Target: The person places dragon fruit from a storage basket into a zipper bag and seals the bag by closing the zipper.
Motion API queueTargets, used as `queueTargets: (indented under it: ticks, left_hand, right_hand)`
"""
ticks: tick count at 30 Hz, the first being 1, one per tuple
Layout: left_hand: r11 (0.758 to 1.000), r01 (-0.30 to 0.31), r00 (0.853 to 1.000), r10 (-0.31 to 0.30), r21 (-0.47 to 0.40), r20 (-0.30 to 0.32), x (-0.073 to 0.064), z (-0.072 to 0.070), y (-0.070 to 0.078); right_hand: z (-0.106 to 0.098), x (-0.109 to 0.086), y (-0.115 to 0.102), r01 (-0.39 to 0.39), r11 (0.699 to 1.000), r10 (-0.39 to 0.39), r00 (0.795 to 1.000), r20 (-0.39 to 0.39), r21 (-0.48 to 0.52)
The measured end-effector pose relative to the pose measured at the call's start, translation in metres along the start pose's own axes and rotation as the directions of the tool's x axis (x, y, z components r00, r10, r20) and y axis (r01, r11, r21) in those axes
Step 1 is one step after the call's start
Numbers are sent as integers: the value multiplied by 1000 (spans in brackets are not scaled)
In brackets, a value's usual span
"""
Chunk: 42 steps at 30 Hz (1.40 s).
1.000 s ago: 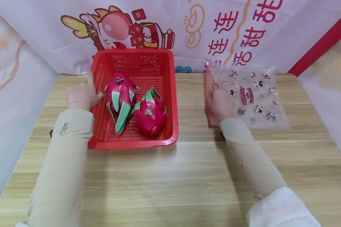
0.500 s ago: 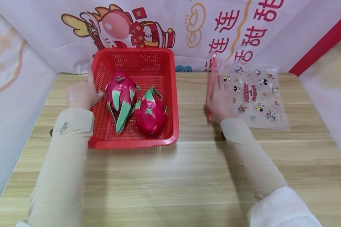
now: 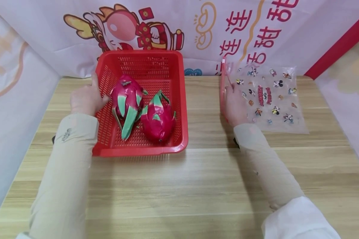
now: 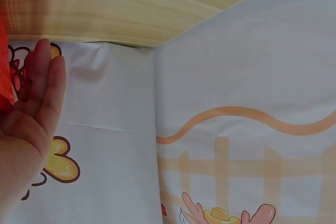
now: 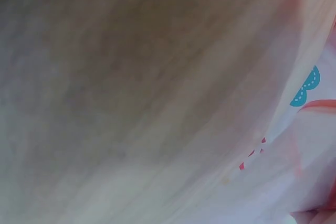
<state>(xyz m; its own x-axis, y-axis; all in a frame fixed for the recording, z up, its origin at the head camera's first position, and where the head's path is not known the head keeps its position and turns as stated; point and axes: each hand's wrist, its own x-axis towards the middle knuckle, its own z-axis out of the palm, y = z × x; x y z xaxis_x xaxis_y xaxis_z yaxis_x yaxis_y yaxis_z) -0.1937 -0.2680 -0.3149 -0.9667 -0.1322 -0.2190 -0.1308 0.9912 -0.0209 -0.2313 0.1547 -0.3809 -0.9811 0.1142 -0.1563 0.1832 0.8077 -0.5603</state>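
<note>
My left hand [image 3: 84, 99] holds the left side of a red plastic basket [image 3: 183, 109], thumb over the rim. In the left wrist view its fingers [image 4: 51, 87] extend along the outer wall. Two dragon fruits lie inside: one dragon fruit [image 3: 128, 94] with long green scales at the left, a rounder dragon fruit [image 3: 157, 126] at the right. My right hand [image 3: 235, 106] grips a clear zip bag [image 3: 276, 99], printed with cartoon figures, at its pink zipper edge. That edge shows as two separated strips by the fingertips. Blurred film fills most of the right wrist view.
A wooden table [image 3: 155, 189] lies under everything. Behind it hangs a white printed cloth [image 3: 194, 20] with a cartoon dragon and red characters. A white side cloth [image 3: 21, 76] borders the table at the left, and a red stripe [image 3: 338, 43] runs at the right.
The bag has slid slightly right. Its pink edge first rose and straightened, then its strips parted near the right fingertips. The left hand, basket and fruits have stayed put.
</note>
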Motion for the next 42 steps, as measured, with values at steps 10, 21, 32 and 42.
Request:
queueTargets:
  ticks: [10,21,32,42]
  left_hand:
    - [1000,1,1000,-1,-15,-6,0,-1,-2]
    - [1000,2,1000,-2,11,16,-1,-2,-1]
    - [1000,-6,1000,6,1,30,-1,-1,-1]
    - [1000,9,1000,-9,4,23,-1,-1,1]
  right_hand:
    - [3,-9,-11,212,906,-239,971,-30,-366]
    - [2,-8,-5,233,906,-272,960,-64,-354]
    - [2,-11,-8,183,894,-217,976,-38,-410]
    - [1,-15,-7,181,938,-206,977,-54,-294]
